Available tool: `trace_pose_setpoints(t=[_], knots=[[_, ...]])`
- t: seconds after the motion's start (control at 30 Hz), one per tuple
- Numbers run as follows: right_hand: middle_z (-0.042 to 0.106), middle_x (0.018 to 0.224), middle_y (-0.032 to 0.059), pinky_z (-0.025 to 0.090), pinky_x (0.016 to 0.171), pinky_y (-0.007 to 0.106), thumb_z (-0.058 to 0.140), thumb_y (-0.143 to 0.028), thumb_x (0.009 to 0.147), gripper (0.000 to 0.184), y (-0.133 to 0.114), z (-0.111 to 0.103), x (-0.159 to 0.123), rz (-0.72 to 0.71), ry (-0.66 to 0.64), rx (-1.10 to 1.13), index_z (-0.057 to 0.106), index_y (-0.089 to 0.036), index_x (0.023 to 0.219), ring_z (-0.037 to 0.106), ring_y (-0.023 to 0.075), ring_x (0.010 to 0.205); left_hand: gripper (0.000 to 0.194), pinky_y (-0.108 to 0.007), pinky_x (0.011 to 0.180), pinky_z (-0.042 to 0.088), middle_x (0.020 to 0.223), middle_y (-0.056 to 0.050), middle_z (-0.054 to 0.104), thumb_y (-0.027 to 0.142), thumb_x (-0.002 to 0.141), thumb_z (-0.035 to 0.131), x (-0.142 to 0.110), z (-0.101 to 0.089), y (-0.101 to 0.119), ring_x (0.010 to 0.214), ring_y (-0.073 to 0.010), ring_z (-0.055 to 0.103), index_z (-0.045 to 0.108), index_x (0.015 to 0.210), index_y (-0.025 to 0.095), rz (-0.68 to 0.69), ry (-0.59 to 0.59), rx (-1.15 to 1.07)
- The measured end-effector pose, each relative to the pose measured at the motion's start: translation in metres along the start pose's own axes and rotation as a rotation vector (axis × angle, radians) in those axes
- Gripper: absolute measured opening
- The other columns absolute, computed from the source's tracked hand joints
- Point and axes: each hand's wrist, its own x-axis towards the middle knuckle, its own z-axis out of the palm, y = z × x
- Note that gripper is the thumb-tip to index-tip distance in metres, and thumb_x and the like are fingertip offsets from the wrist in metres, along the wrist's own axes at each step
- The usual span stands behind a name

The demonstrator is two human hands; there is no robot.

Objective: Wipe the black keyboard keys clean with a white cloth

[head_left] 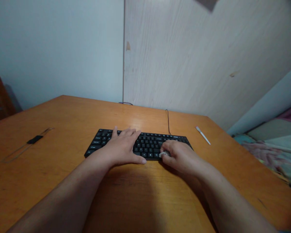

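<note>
A black keyboard lies on the orange wooden table, its black cable running to the back edge. My left hand rests flat on the keyboard's left half, fingers spread over the keys. My right hand is curled at the keyboard's right front part. Its fingers pinch a small whitish-grey thing against the keys; I cannot tell what that thing is.
A white pen lies to the right of the keyboard. A clear ruler with a black clip lies at the table's left. A wooden chair stands far left. Patterned bedding is beyond the right edge. Walls stand close behind.
</note>
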Motion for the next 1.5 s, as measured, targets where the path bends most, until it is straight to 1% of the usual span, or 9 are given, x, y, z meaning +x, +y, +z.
trace_pose_setpoints(t=[0.13, 0.27, 0.43, 0.63, 0.83, 1.07, 1.23, 1.4, 1.5], knots=[[0.062, 0.077, 0.0009, 0.031, 0.062, 0.026, 0.054, -0.02, 0.081, 0.007, 0.008, 0.002, 0.003, 0.042, 0.072, 0.031, 0.06, -0.021, 0.079, 0.052, 0.0154, 0.071, 0.115, -0.062, 0.113, -0.008, 0.154, -0.018, 0.033, 0.085, 0.057, 0.056, 0.0, 0.0, 0.0, 0.143, -0.039, 0.024, 0.032, 0.149, 0.02, 0.004, 0.001, -0.003], [0.062, 0.081, 0.0019, 0.033, 0.066, 0.026, 0.052, -0.023, 0.086, 0.009, 0.001, 0.007, 0.008, 0.032, 0.161, 0.07, 0.06, -0.021, 0.083, 0.052, 0.0163, 0.076, 0.116, -0.062, 0.112, -0.009, 0.155, -0.018, 0.032, 0.084, 0.057, 0.057, 0.0, 0.001, -0.001, 0.143, -0.0393, 0.023, 0.032, 0.149, 0.019, 0.005, 0.001, -0.008], [0.062, 0.084, 0.0036, 0.034, 0.07, 0.027, 0.054, -0.022, 0.085, 0.008, -0.006, 0.009, 0.012, -0.005, 0.098, 0.0, 0.062, -0.02, 0.083, 0.053, 0.0176, 0.081, 0.116, -0.063, 0.112, -0.01, 0.154, -0.018, 0.033, 0.084, 0.057, 0.057, 0.001, 0.002, -0.002, 0.142, -0.0395, 0.024, 0.032, 0.149, 0.019, 0.016, 0.009, -0.013], [0.063, 0.084, 0.0039, 0.032, 0.065, 0.026, 0.055, -0.02, 0.081, 0.007, 0.007, 0.003, 0.01, 0.081, 0.036, -0.048, 0.062, -0.02, 0.08, 0.053, 0.0164, 0.075, 0.115, -0.063, 0.113, -0.007, 0.155, -0.018, 0.033, 0.084, 0.057, 0.057, 0.001, 0.001, -0.001, 0.142, -0.0401, 0.024, 0.032, 0.149, 0.02, 0.005, 0.001, -0.009], [0.063, 0.083, 0.0025, 0.032, 0.066, 0.026, 0.055, -0.022, 0.082, 0.006, 0.003, 0.006, 0.009, 0.023, 0.047, 0.004, 0.061, -0.021, 0.08, 0.053, 0.0162, 0.078, 0.115, -0.063, 0.113, -0.007, 0.155, -0.018, 0.033, 0.084, 0.058, 0.056, 0.001, 0.0, -0.001, 0.142, -0.0404, 0.024, 0.032, 0.149, 0.019, 0.012, 0.001, -0.003], [0.063, 0.078, 0.001, 0.029, 0.059, 0.025, 0.053, -0.026, 0.085, 0.01, 0.023, 0.001, 0.009, 0.189, 0.145, 0.11, 0.062, -0.021, 0.083, 0.052, 0.0151, 0.07, 0.115, -0.065, 0.111, -0.008, 0.155, -0.019, 0.031, 0.085, 0.057, 0.056, 0.001, 0.002, -0.002, 0.143, -0.0404, 0.023, 0.032, 0.149, 0.021, 0.007, 0.003, -0.015], [0.064, 0.084, 0.0024, 0.032, 0.065, 0.025, 0.053, -0.027, 0.085, 0.011, 0.021, 0.01, 0.02, 0.179, 0.229, 0.092, 0.062, -0.021, 0.089, 0.054, 0.0166, 0.077, 0.114, -0.065, 0.111, -0.007, 0.155, -0.018, 0.032, 0.085, 0.057, 0.056, 0.001, 0.001, -0.003, 0.142, -0.0413, 0.023, 0.032, 0.149, 0.022, 0.01, -0.002, -0.022], [0.064, 0.081, 0.0014, 0.033, 0.064, 0.025, 0.054, -0.026, 0.084, 0.011, 0.024, 0.012, 0.022, 0.12, 0.108, 0.077, 0.063, -0.021, 0.082, 0.054, 0.0152, 0.074, 0.115, -0.066, 0.111, -0.005, 0.154, -0.018, 0.033, 0.085, 0.057, 0.057, 0.001, 0.0, -0.003, 0.142, -0.043, 0.022, 0.032, 0.15, 0.022, 0.003, -0.008, -0.025], [0.063, 0.076, 0.0004, 0.031, 0.06, 0.025, 0.053, -0.028, 0.084, 0.013, 0.035, 0.008, 0.019, 0.172, 0.13, 0.15, 0.062, -0.021, 0.08, 0.054, 0.0144, 0.07, 0.113, -0.065, 0.111, -0.007, 0.155, -0.018, 0.033, 0.084, 0.057, 0.057, 0.002, 0.001, -0.003, 0.142, -0.0418, 0.023, 0.032, 0.149, 0.023, 0.006, -0.003, -0.024]])
